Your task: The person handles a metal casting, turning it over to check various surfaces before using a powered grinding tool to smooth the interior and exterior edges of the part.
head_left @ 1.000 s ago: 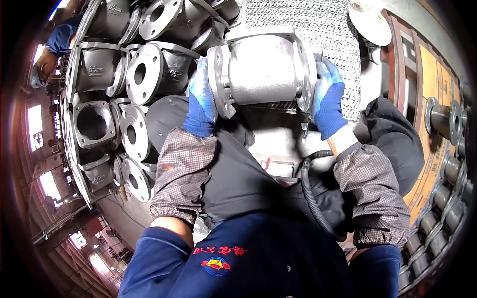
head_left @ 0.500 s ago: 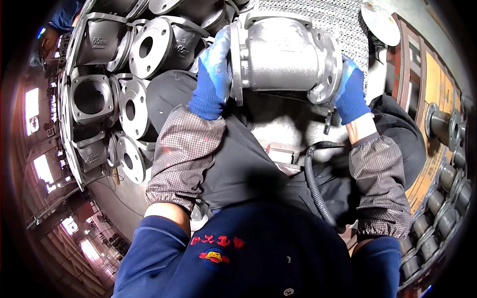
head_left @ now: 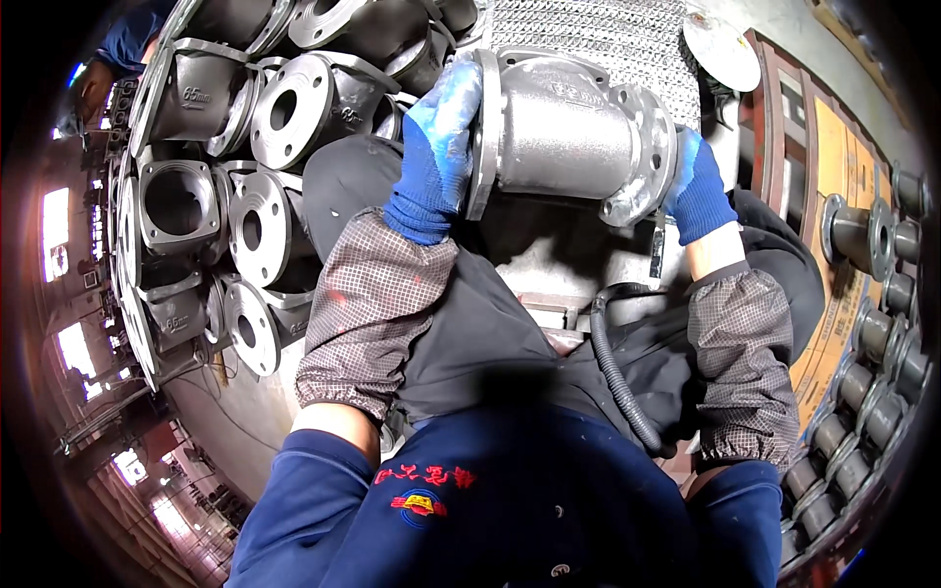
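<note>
At the upper left of the frame a stack of grey cast valve bodies fills the space beside you. About eight show clearly, with round bolt-holed flanges or square openings turned toward you; more are cut off at the top edge, so the full count cannot be told. Along the right edge runs a row of smaller dark flanged fittings, roughly ten, resting on a wooden rack.

At the upper centre you hold one silver-grey valve body, lying sideways with a flange at each end, raised above the dark work stand in front of you. Your left hand, in a blue glove, grips its left flange with fingers wrapped over the rim. Your right hand, also gloved in blue, clasps the right flange from the outside.

Behind the casting lies one sheet of metal mesh, and one round disc sits at the upper right. One black ribbed hose curves down across the centre.

The floor at lower left is bare grey concrete. Beyond it, the far left rim shows a workshop hall with bright window patches.
</note>
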Motion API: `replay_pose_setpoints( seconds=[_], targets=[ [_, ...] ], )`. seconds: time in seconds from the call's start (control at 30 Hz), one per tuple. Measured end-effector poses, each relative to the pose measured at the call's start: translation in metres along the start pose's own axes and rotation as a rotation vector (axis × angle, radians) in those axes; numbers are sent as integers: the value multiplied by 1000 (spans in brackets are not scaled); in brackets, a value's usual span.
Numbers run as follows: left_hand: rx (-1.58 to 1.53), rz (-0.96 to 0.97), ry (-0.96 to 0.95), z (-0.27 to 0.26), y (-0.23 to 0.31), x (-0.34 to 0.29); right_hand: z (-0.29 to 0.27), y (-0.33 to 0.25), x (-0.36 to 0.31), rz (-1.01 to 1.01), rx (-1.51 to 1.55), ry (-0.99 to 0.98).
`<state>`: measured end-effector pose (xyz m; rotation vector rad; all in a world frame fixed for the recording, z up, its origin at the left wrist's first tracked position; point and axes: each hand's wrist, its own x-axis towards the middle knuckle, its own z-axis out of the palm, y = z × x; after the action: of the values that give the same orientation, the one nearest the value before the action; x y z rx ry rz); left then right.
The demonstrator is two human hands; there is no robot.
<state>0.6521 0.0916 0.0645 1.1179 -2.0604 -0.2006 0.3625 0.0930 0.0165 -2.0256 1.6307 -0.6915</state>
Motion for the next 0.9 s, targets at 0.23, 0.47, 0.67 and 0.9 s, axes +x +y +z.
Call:
replay_pose_setpoints(
  seconds=[0.23, 0.47, 0.67, 0.9],
  targets=[
    [-50, -101, -55, -5, 9, 11, -13, -17, 12, 28, -165, -128],
    [-21, 162, 138, 10, -7, 30, -6, -9, 51, 380, 837, -32],
    [-570, -128, 102, 30, -18, 35, 3, 4, 45, 569, 1464, 142],
    [-221, -91, 85, 24, -30, 38, 40, -7, 46, 490, 1430, 340]
  ],
)
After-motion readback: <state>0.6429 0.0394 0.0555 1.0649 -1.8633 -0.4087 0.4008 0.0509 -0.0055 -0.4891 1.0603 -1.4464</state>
